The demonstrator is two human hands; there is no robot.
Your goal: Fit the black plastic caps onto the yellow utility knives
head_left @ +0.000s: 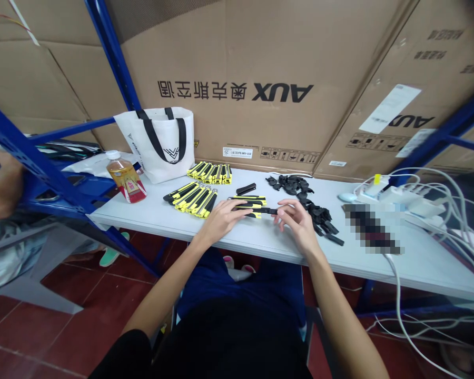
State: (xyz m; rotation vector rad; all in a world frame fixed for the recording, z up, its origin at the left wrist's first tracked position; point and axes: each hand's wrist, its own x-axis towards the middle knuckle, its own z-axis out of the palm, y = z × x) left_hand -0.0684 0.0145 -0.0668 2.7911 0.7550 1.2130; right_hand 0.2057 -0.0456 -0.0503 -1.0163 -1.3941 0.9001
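Cartons: big brown cardboard boxes [260, 79] printed "AUX" stand upside down behind the table, filling the back of the view.
Table: a white tabletop [260, 242] runs left to right in front of the person; blue shelf rails [35, 158] cross at the left.
Tote bag: a white bag [161, 142] with black straps stands at the table's back left, a bottle [124, 176] of amber drink just left of it.
Cables: a power strip with white cords [414, 197] lies at the far right, beside a blurred patch.
Finished knives: two fanned rows of yellow-and-black utility knives [193, 197] lie left of the hands, one row nearer the cartons.
Black parts: a loose pile of black parts [300, 189] trails from the back of the table down to just right of the right hand.
Other person: a hand [0, 184] shows at the far left edge by the blue rail.
Left hand: the left hand [221, 218] lies palm down, fingers curled over the near end of the knife body.
Right hand: the right hand [298, 221] has its fingertips pinched on the black slider end.
Held knife: the yellow-and-black knife [253, 209] rests on the table between the two hands, its left end under the left fingers, its black slider [269, 211] reaching to the right fingertips; another knife lies touching it just behind.
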